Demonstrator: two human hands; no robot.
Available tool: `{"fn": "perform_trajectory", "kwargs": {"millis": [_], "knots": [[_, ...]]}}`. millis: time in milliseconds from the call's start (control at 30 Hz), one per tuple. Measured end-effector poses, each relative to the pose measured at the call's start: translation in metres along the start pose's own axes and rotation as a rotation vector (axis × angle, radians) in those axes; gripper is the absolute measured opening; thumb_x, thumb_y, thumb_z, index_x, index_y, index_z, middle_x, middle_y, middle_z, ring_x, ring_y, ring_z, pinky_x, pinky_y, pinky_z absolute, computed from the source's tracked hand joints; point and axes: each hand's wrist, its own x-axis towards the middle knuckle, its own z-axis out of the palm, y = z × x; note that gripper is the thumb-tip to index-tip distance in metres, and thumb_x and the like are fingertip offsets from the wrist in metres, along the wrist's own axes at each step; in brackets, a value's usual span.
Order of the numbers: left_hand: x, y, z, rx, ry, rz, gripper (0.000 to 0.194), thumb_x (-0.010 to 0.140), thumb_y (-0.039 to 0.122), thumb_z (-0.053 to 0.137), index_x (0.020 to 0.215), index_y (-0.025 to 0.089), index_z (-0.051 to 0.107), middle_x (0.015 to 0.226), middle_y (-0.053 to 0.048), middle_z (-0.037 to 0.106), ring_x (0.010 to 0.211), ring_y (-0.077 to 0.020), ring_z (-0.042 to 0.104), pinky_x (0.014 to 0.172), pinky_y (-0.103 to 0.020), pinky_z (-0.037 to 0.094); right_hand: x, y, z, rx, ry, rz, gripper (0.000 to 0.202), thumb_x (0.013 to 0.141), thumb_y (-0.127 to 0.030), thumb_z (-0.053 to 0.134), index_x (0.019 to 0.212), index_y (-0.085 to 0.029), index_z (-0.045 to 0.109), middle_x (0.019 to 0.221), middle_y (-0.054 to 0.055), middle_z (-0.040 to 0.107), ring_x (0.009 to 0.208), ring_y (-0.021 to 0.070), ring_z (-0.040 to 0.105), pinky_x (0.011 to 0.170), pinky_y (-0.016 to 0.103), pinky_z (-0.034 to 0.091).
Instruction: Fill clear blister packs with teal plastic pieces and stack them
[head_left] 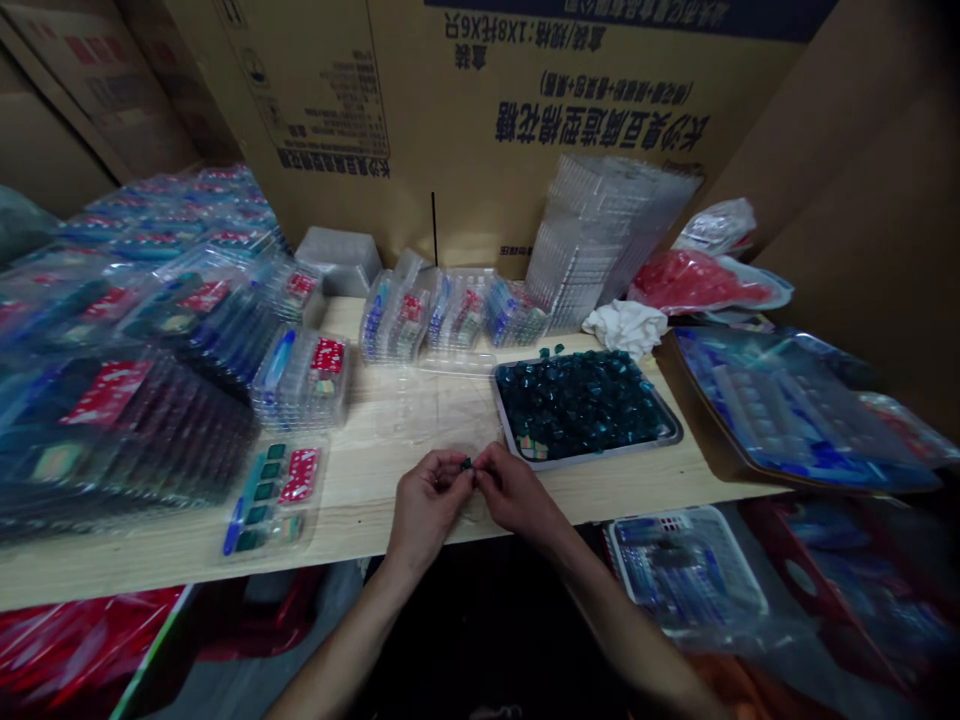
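Observation:
At the table's front edge, my left hand [421, 508] and my right hand [519, 497] meet with fingertips pinched together. Between them is a small dark green cube-like piece [466, 464], mostly covered by the fingers. Just right of my hands sits a shallow tray [679, 432] heaped with similar glossy dark green pieces [585, 395]. Clear plastic trays [450, 400] lie flat beyond my hands. To the left, a filled clear pack [274, 500] holds green pieces, a blue pen-like stick and a red patterned packet.
Stacks of filled packs [112, 430] crowd the left side, with smaller stacks [457, 310] at the back. A tall stack of clear trays [600, 235] stands before a large cardboard box [450, 120]. A white crumpled cloth [626, 327] and an open carton [795, 400] are at right.

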Motion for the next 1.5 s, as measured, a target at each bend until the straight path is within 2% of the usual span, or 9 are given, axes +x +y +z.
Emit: {"fn": "perform_trajectory", "kwargs": {"millis": [133, 367, 500, 600, 733, 867, 967, 1300, 1500], "knots": [[-0.002, -0.006, -0.002, 0.127, -0.030, 0.038, 0.025, 0.071, 0.021, 0.068, 0.096, 0.017, 0.072, 0.080, -0.003, 0.074, 0.070, -0.0148, 0.065, 0.066, -0.023, 0.048, -0.001, -0.001, 0.000, -0.051, -0.006, 0.005, 0.010, 0.082, -0.012, 0.046, 0.081, -0.021, 0.051, 0.072, 0.001, 0.059, 0.068, 0.0157, 0.056, 0.061, 0.025, 0.038], [-0.001, -0.005, -0.003, 0.158, -0.030, 0.027, 0.028, 0.074, 0.022, 0.063, 0.097, 0.019, 0.077, 0.095, -0.005, 0.077, 0.088, -0.0206, 0.069, 0.083, -0.030, 0.051, -0.007, -0.001, -0.002, -0.029, -0.057, -0.024, 0.013, 0.086, -0.015, 0.045, 0.092, -0.020, 0.055, 0.080, 0.003, 0.064, 0.072, 0.0162, 0.059, 0.065, 0.026, 0.041], [0.000, -0.005, 0.007, 0.073, 0.041, 0.027, 0.027, 0.074, 0.019, 0.058, 0.095, 0.019, 0.076, 0.089, -0.003, 0.076, 0.081, -0.0175, 0.067, 0.078, -0.027, 0.050, -0.002, -0.004, 0.008, -0.103, 0.134, 0.019, 0.007, 0.083, -0.016, 0.046, 0.087, -0.021, 0.049, 0.075, 0.001, 0.059, 0.069, 0.0166, 0.057, 0.063, 0.027, 0.040], [0.001, -0.003, 0.011, -0.034, 0.021, 0.008, 0.027, 0.076, 0.024, 0.061, 0.099, 0.019, 0.076, 0.093, -0.004, 0.076, 0.087, -0.0177, 0.067, 0.080, -0.026, 0.050, 0.006, -0.004, 0.014, -0.122, 0.236, 0.066, 0.009, 0.081, -0.015, 0.045, 0.087, -0.022, 0.045, 0.075, 0.001, 0.056, 0.069, 0.0179, 0.057, 0.063, 0.029, 0.039], [0.003, 0.001, 0.008, -0.117, 0.011, -0.042, 0.030, 0.074, 0.031, 0.070, 0.100, 0.018, 0.076, 0.100, -0.007, 0.075, 0.092, -0.0192, 0.067, 0.083, -0.028, 0.050, 0.009, -0.006, 0.012, 0.016, 0.188, 0.049, 0.008, 0.082, -0.016, 0.046, 0.087, -0.022, 0.049, 0.080, 0.002, 0.060, 0.074, 0.0174, 0.059, 0.068, 0.029, 0.044], [0.006, 0.001, 0.005, -0.209, 0.103, -0.085, 0.034, 0.066, 0.031, 0.078, 0.095, 0.016, 0.072, 0.084, -0.004, 0.074, 0.074, -0.0145, 0.065, 0.071, -0.025, 0.050, 0.002, -0.010, 0.008, 0.056, 0.083, -0.014, 0.011, 0.085, -0.019, 0.048, 0.092, -0.020, 0.055, 0.084, 0.003, 0.063, 0.074, 0.0157, 0.059, 0.068, 0.028, 0.045], [0.007, -0.001, 0.006, -0.248, 0.152, -0.081, 0.031, 0.062, 0.029, 0.080, 0.088, 0.015, 0.069, 0.076, -0.001, 0.071, 0.068, -0.0113, 0.063, 0.066, -0.021, 0.047, 0.000, -0.010, 0.006, 0.028, 0.076, -0.009, 0.006, 0.085, -0.022, 0.049, 0.086, -0.020, 0.054, 0.076, 0.001, 0.060, 0.067, 0.0144, 0.055, 0.063, 0.026, 0.042], [0.003, 0.001, -0.004, 0.046, 0.102, 0.054, 0.024, 0.072, 0.029, 0.070, 0.094, 0.019, 0.076, 0.079, -0.002, 0.074, 0.070, -0.0145, 0.064, 0.067, -0.023, 0.047, 0.009, -0.005, 0.005, 0.312, -0.039, 0.119, 0.014, 0.082, -0.032, 0.055, 0.076, -0.020, 0.051, 0.062, -0.004, 0.053, 0.058, 0.0119, 0.050, 0.056, 0.024, 0.039], [0.003, 0.000, -0.007, 0.008, 0.041, 0.020, 0.027, 0.072, 0.032, 0.072, 0.095, 0.019, 0.076, 0.083, -0.003, 0.075, 0.073, -0.0161, 0.066, 0.069, -0.024, 0.049, 0.012, -0.004, 0.006, 0.412, -0.057, 0.186, 0.013, 0.078, -0.029, 0.056, 0.070, -0.021, 0.050, 0.056, -0.005, 0.052, 0.053, 0.0111, 0.048, 0.051, 0.022, 0.037]]}}
